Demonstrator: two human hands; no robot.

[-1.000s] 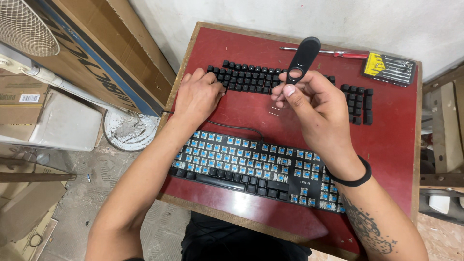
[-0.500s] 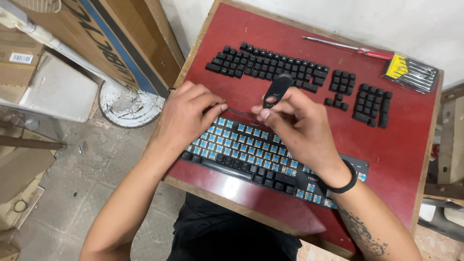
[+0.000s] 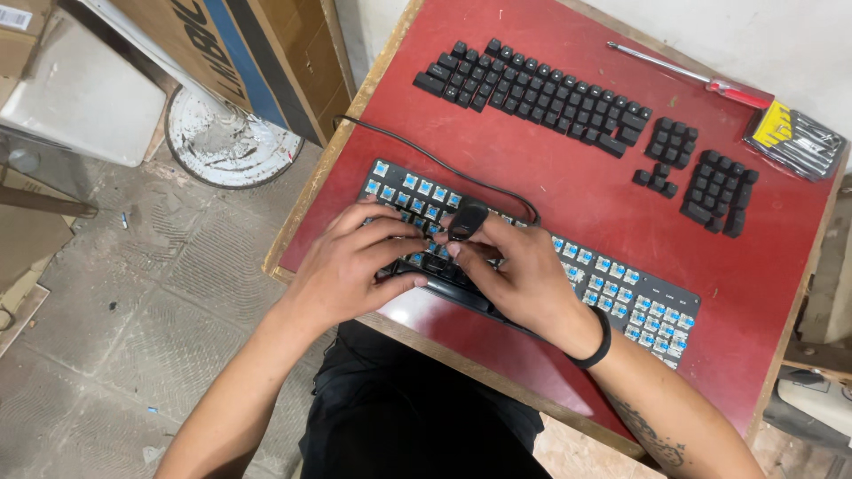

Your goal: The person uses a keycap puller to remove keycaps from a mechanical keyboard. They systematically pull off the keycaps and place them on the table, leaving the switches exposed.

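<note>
A red table (image 3: 568, 204) fills most of the view, with worn wooden edging along its near and left sides. On its near half lies a long black keyboard (image 3: 621, 293) with its caps off, rows of blue switches showing, set at a slant from upper left to lower right; its black cable (image 3: 426, 160) curves off from the top edge toward the table's left rim. On the far half of the table the loose black keycaps (image 3: 532, 89) are laid out in keyboard order, with the smaller blocks to their right.

The left hand (image 3: 355, 266) lies over the left end of the keyboard, fingers bent and spread, fingertips resting on the switches and thumb tucked at the near edge; it looks to be bracing the board rather than gripping anything. The right hand (image 3: 519, 275), a black band on its wrist, is closed in a pinch around a small black keycap puller (image 3: 468, 220), which stands on the switches just beside the left fingertips. Whether a cap sits under the puller I cannot tell.

At the far right corner lie a red-handled screwdriver (image 3: 701, 80) and a packet of small bits (image 3: 794, 140).
</note>
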